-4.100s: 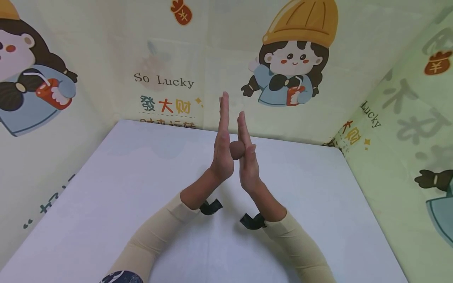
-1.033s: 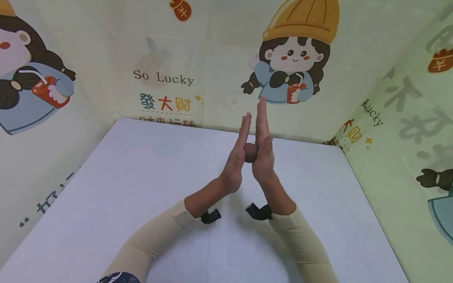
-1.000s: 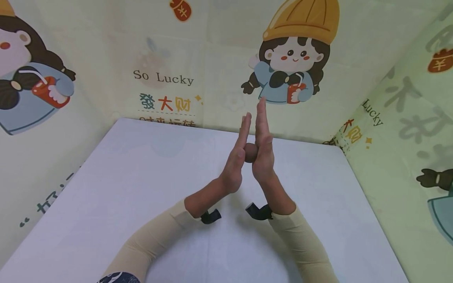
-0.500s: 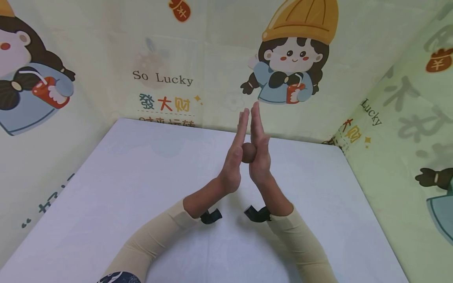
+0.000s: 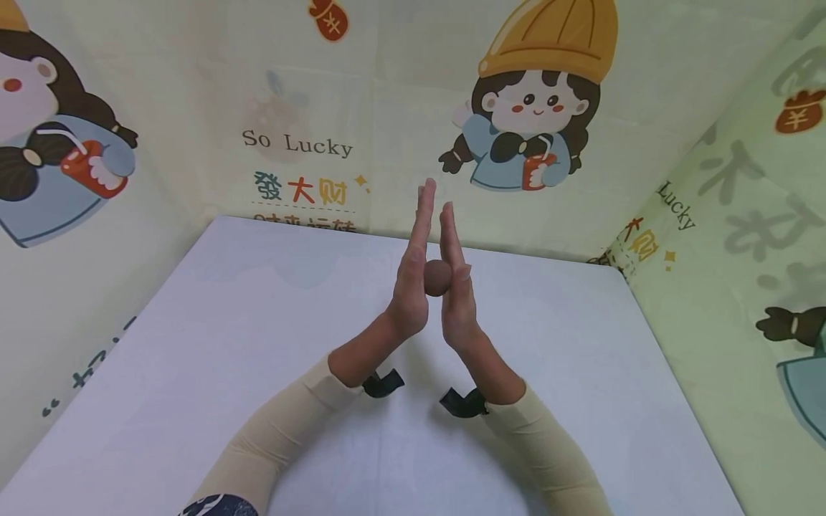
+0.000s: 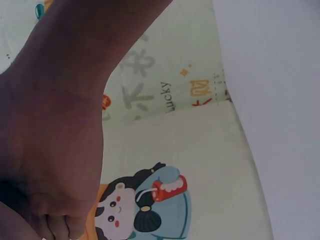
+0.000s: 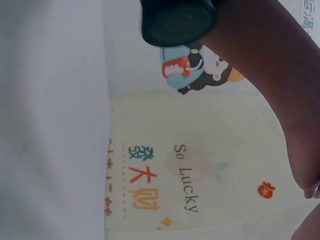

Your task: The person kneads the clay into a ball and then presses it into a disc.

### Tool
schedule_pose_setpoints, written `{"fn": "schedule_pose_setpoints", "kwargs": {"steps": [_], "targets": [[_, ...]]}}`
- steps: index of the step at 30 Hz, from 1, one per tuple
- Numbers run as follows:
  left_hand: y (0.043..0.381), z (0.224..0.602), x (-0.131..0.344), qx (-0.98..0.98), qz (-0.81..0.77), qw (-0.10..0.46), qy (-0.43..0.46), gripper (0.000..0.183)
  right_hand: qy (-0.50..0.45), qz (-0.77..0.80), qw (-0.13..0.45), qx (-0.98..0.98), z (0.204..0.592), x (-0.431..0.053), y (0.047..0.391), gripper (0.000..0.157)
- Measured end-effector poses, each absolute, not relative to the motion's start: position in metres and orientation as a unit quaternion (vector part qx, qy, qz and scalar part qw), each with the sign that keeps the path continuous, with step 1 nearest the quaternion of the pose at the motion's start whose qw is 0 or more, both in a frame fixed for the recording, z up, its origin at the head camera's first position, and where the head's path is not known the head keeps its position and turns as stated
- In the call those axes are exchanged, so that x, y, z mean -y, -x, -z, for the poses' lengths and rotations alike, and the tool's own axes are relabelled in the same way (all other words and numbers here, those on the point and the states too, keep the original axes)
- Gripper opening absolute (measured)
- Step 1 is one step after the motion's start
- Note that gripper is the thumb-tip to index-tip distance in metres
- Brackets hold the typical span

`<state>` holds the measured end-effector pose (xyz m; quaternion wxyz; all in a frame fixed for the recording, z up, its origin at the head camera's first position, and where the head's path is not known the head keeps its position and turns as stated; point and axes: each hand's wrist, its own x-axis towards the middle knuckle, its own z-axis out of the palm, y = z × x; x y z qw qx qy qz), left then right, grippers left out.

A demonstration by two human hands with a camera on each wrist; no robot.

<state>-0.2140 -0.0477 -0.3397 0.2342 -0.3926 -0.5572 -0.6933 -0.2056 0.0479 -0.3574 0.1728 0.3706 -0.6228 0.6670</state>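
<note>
In the head view a small smooth brown ball [image 5: 437,278] sits between my two upright palms, above the table. My left hand [image 5: 409,290] lies flat against its left side, fingers straight and pointing up and away. Against the ball's right side presses my right hand [image 5: 459,304], also straight-fingered, its fingertips a little lower in the view than the left ones. In the left wrist view my right hand [image 6: 55,145] and forearm fill the left side. The right wrist view has part of my left hand [image 7: 306,155] at its right edge. The ball is hidden in both wrist views.
Under the arms lies a white tabletop [image 5: 258,344]. A pale printed cloth backdrop [image 5: 406,93] with cartoon figures and lettering rises behind and at both sides. A dark wrist camera [image 5: 384,383] on the left arm and another camera [image 5: 463,403] on the right arm stick out inward.
Since half a second ago my left hand has slid forward and my right hand back, with the ball still between the palms. Hands and ball have shifted left.
</note>
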Motion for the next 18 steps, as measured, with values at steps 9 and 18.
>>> {"fn": "schedule_pose_setpoints", "kwargs": {"steps": [9,18], "targets": [[0.230,0.333,0.056,0.532,0.726,0.231,0.370,0.085,-0.386,-0.636,0.179,0.644,0.366,-0.042,0.200,0.087],[0.244,0.336,0.060,0.553,0.701,0.274,0.357,0.082,-0.380,-0.622,0.191,0.658,0.367,-0.040,0.194,0.087]]}}
